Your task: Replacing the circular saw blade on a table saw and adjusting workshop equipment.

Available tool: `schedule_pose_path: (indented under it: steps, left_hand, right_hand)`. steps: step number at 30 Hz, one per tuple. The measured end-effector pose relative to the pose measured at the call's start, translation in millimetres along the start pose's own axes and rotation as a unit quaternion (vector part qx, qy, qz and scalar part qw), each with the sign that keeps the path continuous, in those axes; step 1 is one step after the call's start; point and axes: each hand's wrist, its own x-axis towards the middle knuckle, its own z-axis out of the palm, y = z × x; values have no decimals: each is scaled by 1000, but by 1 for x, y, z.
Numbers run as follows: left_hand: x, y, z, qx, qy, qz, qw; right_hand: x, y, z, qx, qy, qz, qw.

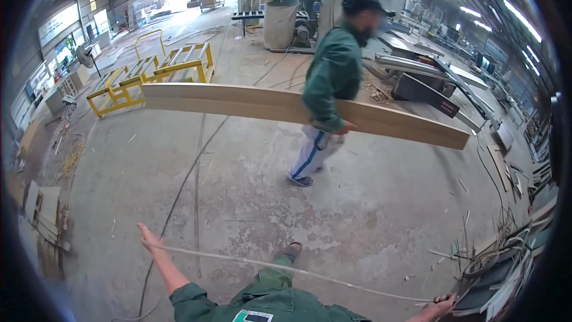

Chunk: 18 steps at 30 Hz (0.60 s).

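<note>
thin wood strip [298,271] spans your hands: left hand [149,240] and right hand [441,305] each grip an end, keeping it off the floor [238,191].

The right hand [442,306] sits at the lower right edge of the frame, its forearm cut off by the border; whether its fingers close fully on the thin strip [286,268] is too small to tell. The left hand [148,239], at lower left, is small and blurred, so its grip on the strip's other end cannot be made out. The co-worker [330,77] in the upper middle hides the middle stretch of the long board [238,102], and the face is blurred. The scrap pile [500,262] at lower right runs into the dark rim. The machines [429,77] at upper right are too distorted to identify.
</note>
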Motion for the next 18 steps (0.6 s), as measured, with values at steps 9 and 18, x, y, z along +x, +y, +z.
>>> schedule_pose_path:
  steps: [9,18]
  left_hand:
    - [-156,-46,278,-105,-167,73,978]
    - [-369,-87,616,-201,-432,76,876]
  right_hand:
    - [86,117,195,-76,-41,67,994]
    - [121,112,348,-340,-98,-248,902]
